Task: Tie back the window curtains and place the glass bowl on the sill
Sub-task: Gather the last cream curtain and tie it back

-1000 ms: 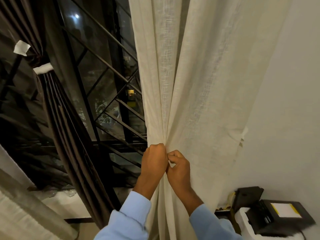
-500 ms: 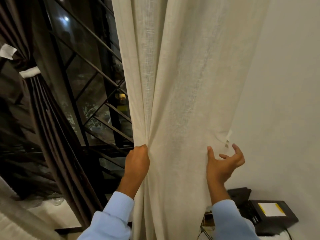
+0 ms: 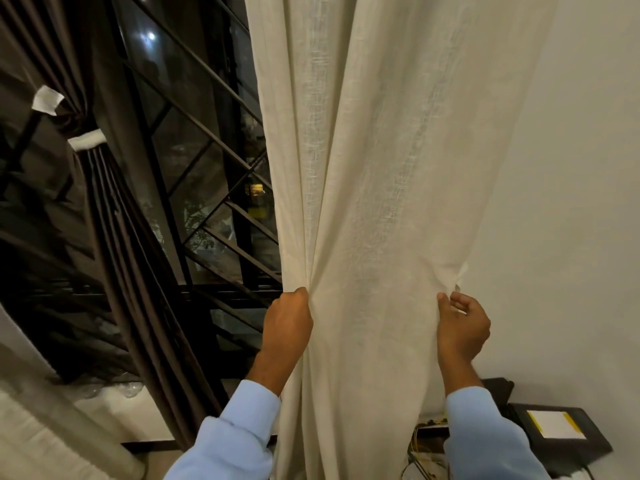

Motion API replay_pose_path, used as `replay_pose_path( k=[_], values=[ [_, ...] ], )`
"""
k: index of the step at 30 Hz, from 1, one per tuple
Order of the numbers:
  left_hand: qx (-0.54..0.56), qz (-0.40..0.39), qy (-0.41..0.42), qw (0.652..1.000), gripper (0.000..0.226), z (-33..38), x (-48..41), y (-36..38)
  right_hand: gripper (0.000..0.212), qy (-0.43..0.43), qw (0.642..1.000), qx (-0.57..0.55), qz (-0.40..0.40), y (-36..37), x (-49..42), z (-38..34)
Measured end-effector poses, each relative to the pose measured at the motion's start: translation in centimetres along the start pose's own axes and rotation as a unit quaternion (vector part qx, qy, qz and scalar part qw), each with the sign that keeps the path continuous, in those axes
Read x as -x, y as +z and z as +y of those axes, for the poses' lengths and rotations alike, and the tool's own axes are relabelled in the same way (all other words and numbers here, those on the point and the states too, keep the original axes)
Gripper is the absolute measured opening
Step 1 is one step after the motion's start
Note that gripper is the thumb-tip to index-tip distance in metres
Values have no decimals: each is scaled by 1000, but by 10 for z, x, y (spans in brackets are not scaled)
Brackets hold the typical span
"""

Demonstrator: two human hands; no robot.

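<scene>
Head view: a cream loose-weave linen curtain (image 3: pixel 381 168) hangs between the barred dark window (image 3: pixel 194 150) and the plain white wall (image 3: pixel 571 202). The left hand (image 3: pixel 289 323) clenches its gathered left edge. The right hand (image 3: pixel 462 327) pinches its right edge, thumb in front. Left of it, a dark brown pleated curtain (image 3: pixel 114 237) is cinched by a white band (image 3: pixel 86 140).

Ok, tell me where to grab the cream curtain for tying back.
Take the cream curtain by its wall-side edge, from the wall side, level with the left hand, as the right hand does; the window-side folds are gathered there.
</scene>
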State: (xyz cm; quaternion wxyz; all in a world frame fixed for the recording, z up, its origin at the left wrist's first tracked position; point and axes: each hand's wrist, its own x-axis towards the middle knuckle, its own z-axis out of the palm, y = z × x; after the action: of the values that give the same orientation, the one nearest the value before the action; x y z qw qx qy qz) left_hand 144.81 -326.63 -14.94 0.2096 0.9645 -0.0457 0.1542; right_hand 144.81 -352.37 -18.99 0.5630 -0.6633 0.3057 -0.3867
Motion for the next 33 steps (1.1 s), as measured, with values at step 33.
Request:
replay_pose_path(
  k=[33],
  values=[
    [112, 65, 42, 991, 39, 11, 1, 9, 19, -191, 905, -77, -371, 75, 115, -2]
  ],
)
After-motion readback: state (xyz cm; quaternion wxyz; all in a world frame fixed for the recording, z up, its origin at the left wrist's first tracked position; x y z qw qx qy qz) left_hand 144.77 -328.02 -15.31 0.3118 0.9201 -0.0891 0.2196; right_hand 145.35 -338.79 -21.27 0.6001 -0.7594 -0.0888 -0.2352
